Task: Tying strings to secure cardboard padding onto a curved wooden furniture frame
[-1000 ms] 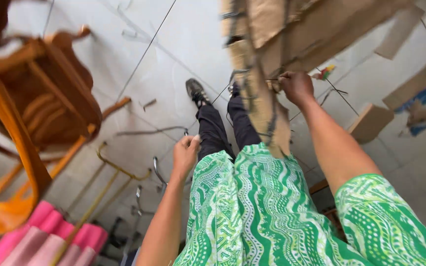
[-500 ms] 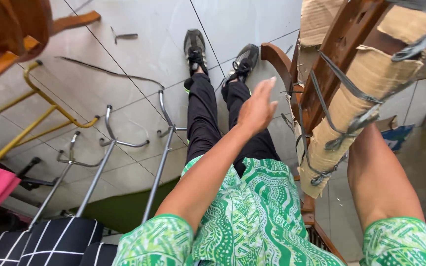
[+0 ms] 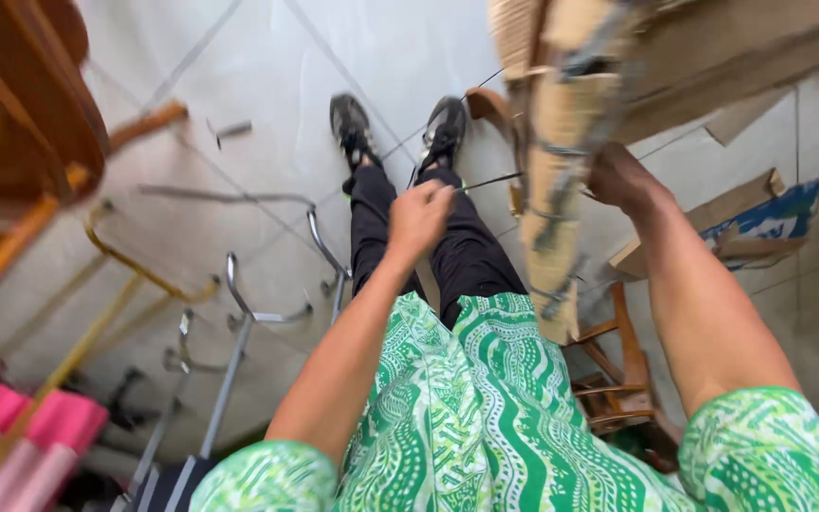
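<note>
A thin dark wire or strand point(image 3: 490, 180) is now pinched between the closed fingers of the left hand point(image 3: 419, 216) and is drawn taut toward the tall woven-cane and wood chair frame point(image 3: 554, 204), which is steadied from behind by the right hand point(image 3: 623, 180) (its fingers are hidden, so the closeness of its grasp cannot be told). Half a second earlier the left hand was held open with fingers spread beside the frame and no strand was gripped; the weaving work is therefore judged to be in hand again. Black trousers and black shoes point(image 3: 351, 123) are seen on the grey tiled floor point(image 3: 239, 76) below.
</note>
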